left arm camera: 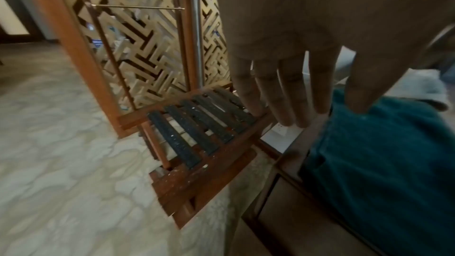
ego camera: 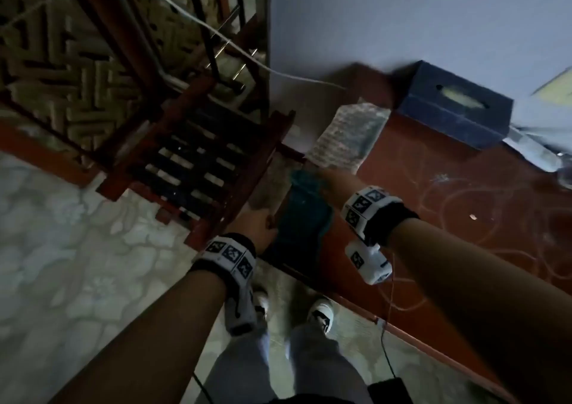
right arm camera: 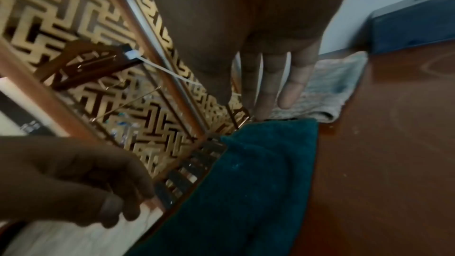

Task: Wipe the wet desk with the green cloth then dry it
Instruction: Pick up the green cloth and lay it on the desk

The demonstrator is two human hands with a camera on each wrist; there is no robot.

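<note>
A dark green cloth (ego camera: 305, 217) lies on the left end of the red-brown desk (ego camera: 464, 205) and hangs over its edge. My right hand (ego camera: 322, 176) reaches over it, and its straight fingers (right arm camera: 265, 92) touch the far end of the green cloth (right arm camera: 251, 178). My left hand (ego camera: 263, 222) hovers at the desk's left edge beside the cloth and holds nothing. In the left wrist view the left hand (left arm camera: 325, 112) has its fingers extended, with the thumb above the green cloth (left arm camera: 384, 163). A folded grey cloth (ego camera: 346, 137) lies just beyond, by the wall.
A dark blue box (ego camera: 455, 106) stands on the desk against the wall. Left of the desk are a wooden rack with dark slats (ego camera: 192, 168) and a lattice screen (ego camera: 62, 78). A white cable (ego camera: 247, 59) runs to the wall. My feet (ego camera: 322, 310) stand on a pale patterned floor.
</note>
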